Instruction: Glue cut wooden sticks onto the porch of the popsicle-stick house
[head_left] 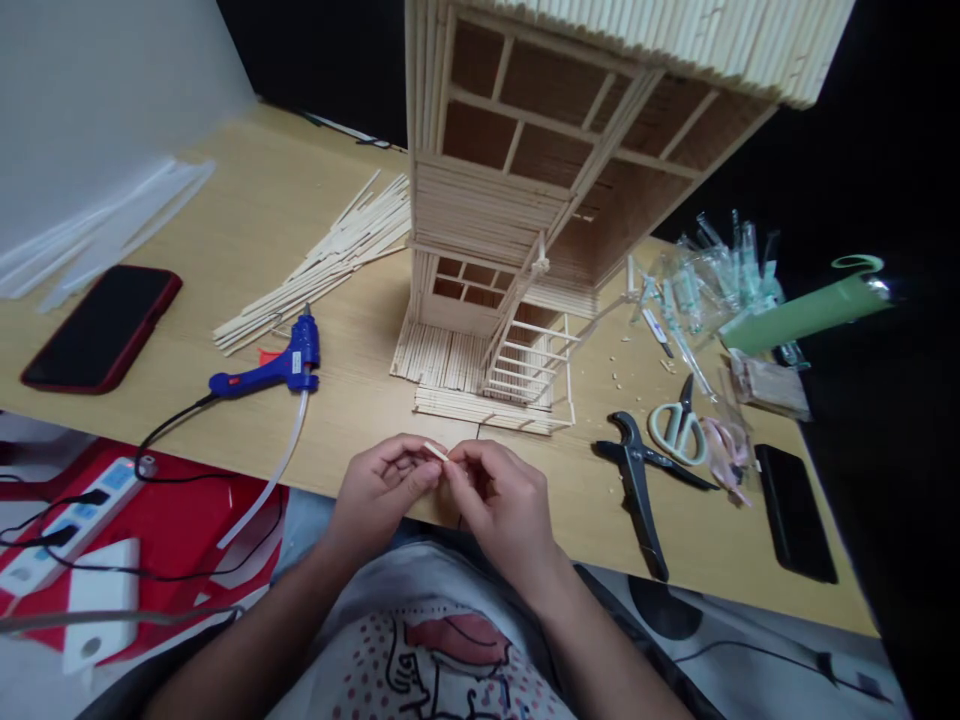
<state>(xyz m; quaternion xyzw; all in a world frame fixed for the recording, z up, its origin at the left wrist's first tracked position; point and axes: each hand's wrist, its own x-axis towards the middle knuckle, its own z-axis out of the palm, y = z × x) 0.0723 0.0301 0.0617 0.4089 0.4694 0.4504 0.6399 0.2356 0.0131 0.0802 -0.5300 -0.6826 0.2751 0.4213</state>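
A short pale wooden stick piece (436,453) is pinched between my two hands near the front edge of the table. My left hand (386,490) has its thumb and fingers closed on the piece's left part. My right hand (506,500) grips its right end with thumb and forefinger. Just beyond the hands stands a model house (491,215) built of thin wooden sticks, with window frames, a small stair and a railed base. To the left, a blue glue gun (274,370) lies on its side, a glue stick in its back end.
Loose sticks (330,255) lie left of the house, and a phone (101,328) farther left. Black cutters (636,480), scissors (679,425), a green tube (810,312), clear plastic packets (694,285) and a black phone (795,512) are on the right. A power strip (79,525) sits lower left.
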